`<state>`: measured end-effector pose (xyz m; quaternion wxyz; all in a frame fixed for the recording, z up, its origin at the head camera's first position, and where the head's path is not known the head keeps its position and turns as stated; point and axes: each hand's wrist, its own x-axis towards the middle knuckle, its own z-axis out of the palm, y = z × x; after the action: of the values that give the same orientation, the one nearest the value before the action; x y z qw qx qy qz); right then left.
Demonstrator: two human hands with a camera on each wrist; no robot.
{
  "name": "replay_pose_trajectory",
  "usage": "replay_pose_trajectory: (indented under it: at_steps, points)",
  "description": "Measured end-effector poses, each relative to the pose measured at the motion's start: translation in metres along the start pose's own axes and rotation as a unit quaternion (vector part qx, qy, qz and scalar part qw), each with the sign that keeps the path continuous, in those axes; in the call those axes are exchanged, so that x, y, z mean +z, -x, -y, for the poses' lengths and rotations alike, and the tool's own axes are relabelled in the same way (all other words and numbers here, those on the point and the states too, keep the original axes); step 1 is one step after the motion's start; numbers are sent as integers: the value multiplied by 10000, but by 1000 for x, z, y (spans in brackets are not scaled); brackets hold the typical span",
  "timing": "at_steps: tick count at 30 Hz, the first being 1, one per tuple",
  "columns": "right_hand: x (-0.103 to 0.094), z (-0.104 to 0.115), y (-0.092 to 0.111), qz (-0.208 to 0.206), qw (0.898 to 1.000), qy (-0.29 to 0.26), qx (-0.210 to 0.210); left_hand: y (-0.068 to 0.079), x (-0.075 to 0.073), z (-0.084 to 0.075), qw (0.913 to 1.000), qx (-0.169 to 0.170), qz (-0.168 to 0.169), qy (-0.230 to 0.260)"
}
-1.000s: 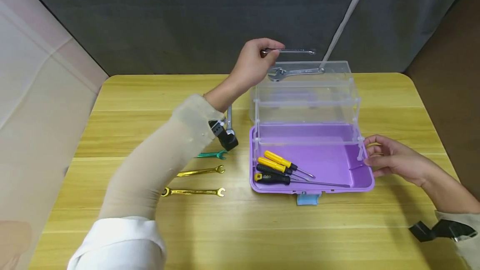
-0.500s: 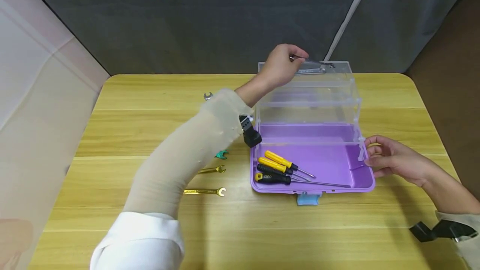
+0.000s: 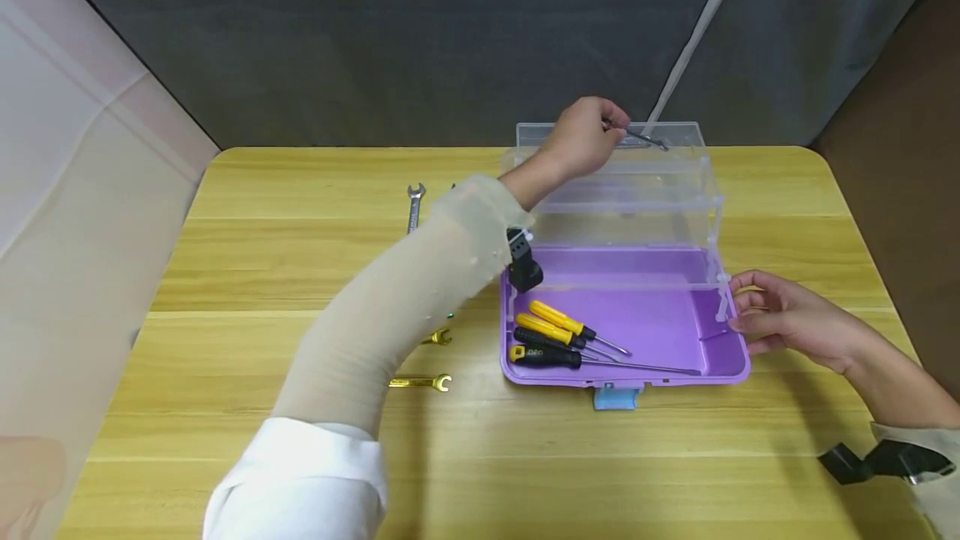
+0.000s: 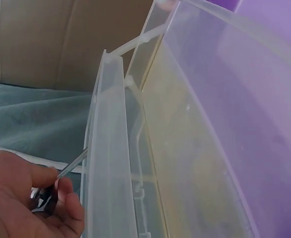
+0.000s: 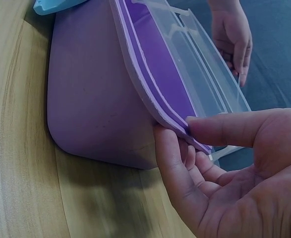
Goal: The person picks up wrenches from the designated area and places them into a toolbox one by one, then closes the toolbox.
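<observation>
My left hand (image 3: 583, 140) pinches a thin silver wrench (image 3: 647, 139) by one end, at the topmost clear tray (image 3: 682, 137) of a toolbox. The left wrist view has the wrench's free end slanting to the tray's rim; whether they touch, I cannot tell. An adjustable wrench in that tray is mostly hidden by the hand. My right hand (image 3: 802, 319) grips the right rim of the purple toolbox (image 3: 660, 327), thumb inside and fingers outside, plain in the right wrist view. Yellow screwdrivers (image 3: 551, 329) and black-handled screwdrivers (image 3: 546, 357) lie in the purple bottom.
Left of the toolbox lie a silver wrench (image 3: 415, 207) and gold wrenches (image 3: 422, 382), partly covered by my left forearm (image 3: 397, 298). A blue latch (image 3: 617, 398) hangs off the box front. A dark curtain (image 3: 337, 48) stands behind the table.
My left hand has moved right and slightly down with the silver wrench, whose free end now tilts downward at the top tray. My right hand has stayed on the toolbox rim.
</observation>
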<state>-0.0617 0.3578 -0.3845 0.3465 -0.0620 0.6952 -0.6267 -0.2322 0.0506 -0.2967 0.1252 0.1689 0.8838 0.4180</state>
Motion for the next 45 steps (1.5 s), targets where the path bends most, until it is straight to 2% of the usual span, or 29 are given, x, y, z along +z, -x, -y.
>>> replay_pose_trajectory:
  at_steps: [7,11,14,22,26,35,45]
  points:
    - [0,0,-1,-13,10000,-4,25,2,-4,6,9999,50,-26,115]
    - [0,0,-1,-26,10000,24,33,2,-5,6,9996,-150,33,236]
    - [0,0,-1,-14,10000,-14,20,2,-6,7,9995,-256,104,133]
    - [0,-1,-1,-25,10000,19,24,1,-5,11,9969,57,195,-762]
    - [0,-1,-1,-62,9999,70,57,0,-3,13,9939,21,321,-1055]
    - [0,0,-1,-44,10000,33,53,2,-5,14,9928,86,397,-1127]
    - [-1,0,-2,-50,10000,10,64,4,-10,13,9940,297,309,-1007]
